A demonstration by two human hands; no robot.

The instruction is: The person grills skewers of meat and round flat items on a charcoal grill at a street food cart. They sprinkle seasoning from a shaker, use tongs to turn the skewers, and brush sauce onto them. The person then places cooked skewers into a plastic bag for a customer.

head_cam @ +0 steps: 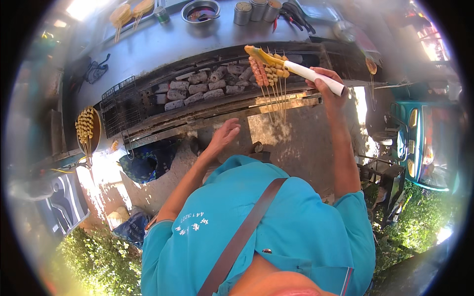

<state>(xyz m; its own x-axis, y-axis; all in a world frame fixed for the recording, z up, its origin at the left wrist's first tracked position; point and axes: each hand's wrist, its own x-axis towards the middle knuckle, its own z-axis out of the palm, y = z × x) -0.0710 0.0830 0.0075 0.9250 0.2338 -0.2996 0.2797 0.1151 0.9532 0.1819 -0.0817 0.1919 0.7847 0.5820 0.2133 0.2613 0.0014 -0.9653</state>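
My right hand [327,83] grips the white handle [309,76] of a yellow flat-headed tool [263,55], perhaps a hand fan seen nearly edge-on. It is held over the right part of a long charcoal grill [222,97]. Below the tool lie several skewers: reddish sausages [259,72] and yellowish pieces [273,77], their bare sticks reaching past the grill's front edge. The tool covers part of this food. My left hand [226,132] holds nothing; its fingers are loosely extended just in front of the grill's near edge. Greyish charcoal [198,88] fills the grill's middle.
A wire rack [120,107] sits at the grill's left end, beside skewers [85,125] in a round container. Behind the grill, a steel counter [148,40] bears a sauce bowl [200,13], shaker tins [243,13] and red-handled tongs or pliers [292,20]. A dark bag [148,161] hangs below.
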